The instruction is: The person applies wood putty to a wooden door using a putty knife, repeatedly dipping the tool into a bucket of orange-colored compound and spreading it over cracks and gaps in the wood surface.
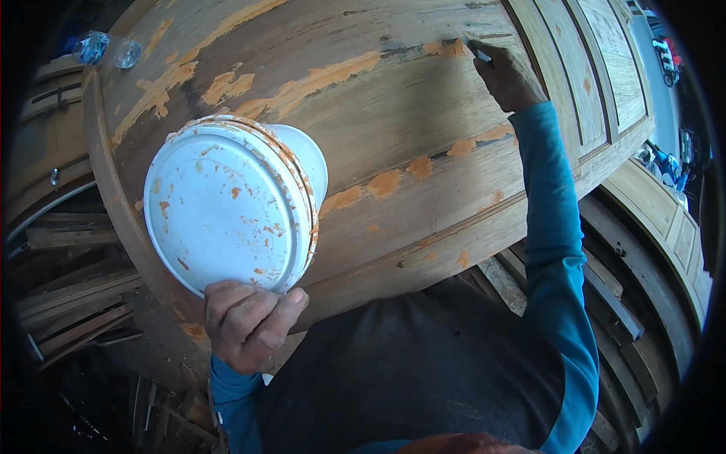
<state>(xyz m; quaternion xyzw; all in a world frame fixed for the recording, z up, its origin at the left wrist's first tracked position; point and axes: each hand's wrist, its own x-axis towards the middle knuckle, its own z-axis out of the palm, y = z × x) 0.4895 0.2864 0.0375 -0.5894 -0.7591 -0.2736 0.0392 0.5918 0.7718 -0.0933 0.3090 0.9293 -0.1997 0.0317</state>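
My left hand has its fingers and thumb closed on the lower edge of a round white plastic tub lid, which is tipped up towards me. Orange putty is smeared over its face and caked round its rim. Part of another white round shape shows behind it. On the far side of a wooden panel, my right hand grips a small putty knife, mostly hidden by the fingers. Its tip meets the wood beside an orange patch of putty. Several more putty streaks run along the panel's seams.
A clear plastic bottle lies at the panel's far left corner. Framed panelling continues at the right. Stacked timber boards fill the left side, and more boards lie low on the right.
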